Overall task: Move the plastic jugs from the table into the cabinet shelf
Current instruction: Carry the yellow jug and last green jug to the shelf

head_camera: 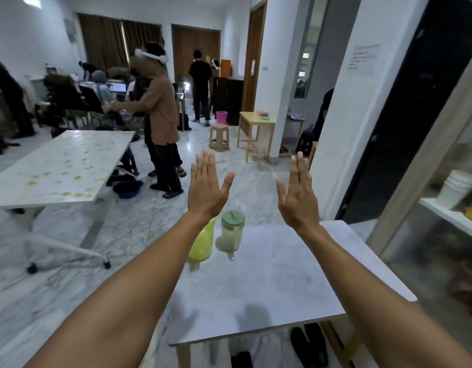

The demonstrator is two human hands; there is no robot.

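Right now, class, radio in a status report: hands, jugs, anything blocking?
Left hand and right hand open, raised, empty. Yellow-green jug and green-lidded jug both on table, untouched. Cabinet shelf to the right already holds containers.

left hand (206, 187): bare, no rings | right hand (298, 193): bare | forearms: unsleeved

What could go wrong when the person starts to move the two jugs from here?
The yellow-green jug stands at the table's far left edge; a careless reach by the left hand may push it off. The clear jug stands close beside it, so lifting one may bump the other.
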